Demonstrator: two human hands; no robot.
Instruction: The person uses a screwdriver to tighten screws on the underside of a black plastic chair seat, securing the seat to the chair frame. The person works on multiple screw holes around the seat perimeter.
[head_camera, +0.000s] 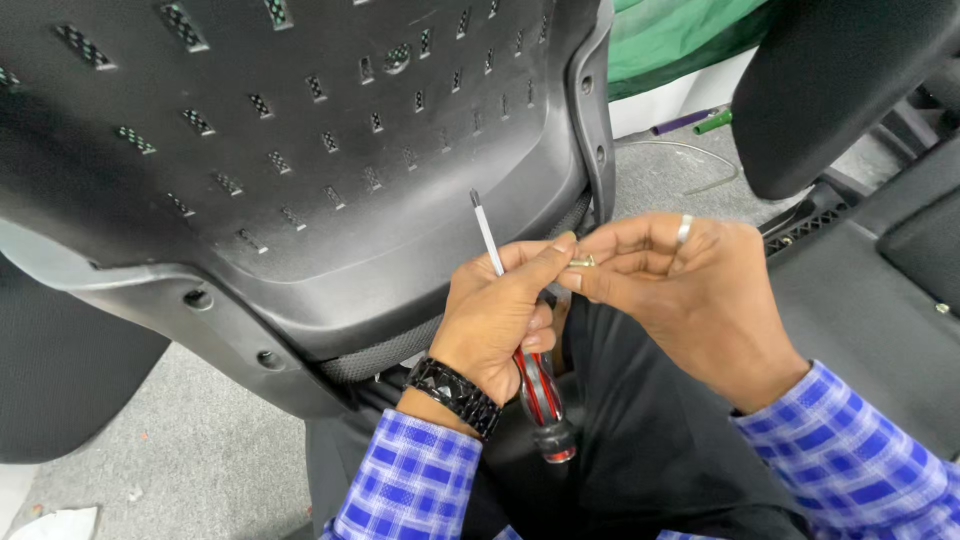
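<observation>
My left hand grips a screwdriver with a red and clear handle; its silver shaft points up toward the chair back. My right hand, a ring on one finger, meets the left at the fingertips, where a small brass-coloured screw is pinched between fingers of both hands. Just behind the hands stands the black plastic shell of a chair back with rows of slots and several screw holes along its grey rim.
A black cushioned chair part is at the upper right, another black seat piece at the right. A purple and a green tool handle lie on the grey floor near green cloth. My legs in dark trousers are below.
</observation>
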